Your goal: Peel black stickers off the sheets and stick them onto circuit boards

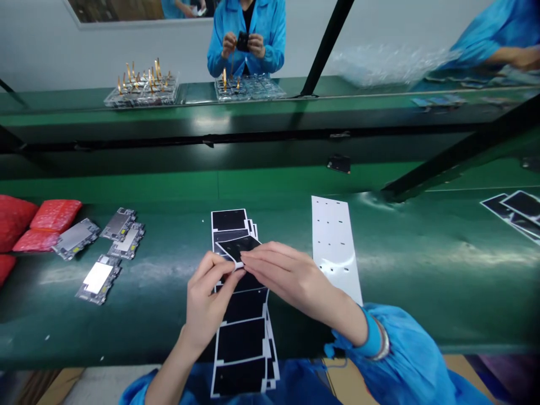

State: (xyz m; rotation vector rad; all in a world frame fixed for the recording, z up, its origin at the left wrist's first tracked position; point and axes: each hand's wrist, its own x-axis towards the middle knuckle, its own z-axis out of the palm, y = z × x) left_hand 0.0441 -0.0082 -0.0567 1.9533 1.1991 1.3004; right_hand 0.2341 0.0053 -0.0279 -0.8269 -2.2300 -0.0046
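Note:
A black sticker with a white border (239,245) is lifted at an angle above a stack of white-edged sheets with black panels (242,340). My left hand (208,295) pinches its near corner between thumb and fingers. From the right, my right hand (291,275) meets the same corner, its fingers pressed together at the edge. The sheet stack runs from the table's middle over its front edge. Beside my right hand lies a white strip with small dark holes (335,236).
Several circuit boards (98,278) and red bubble-wrap packs (54,216) lie at left. More black stickers (521,205) are at far right. A black diagonal post (455,154) stands beyond the strip. Across the bench, a person in blue (268,34) handles a dark part near trays (145,93).

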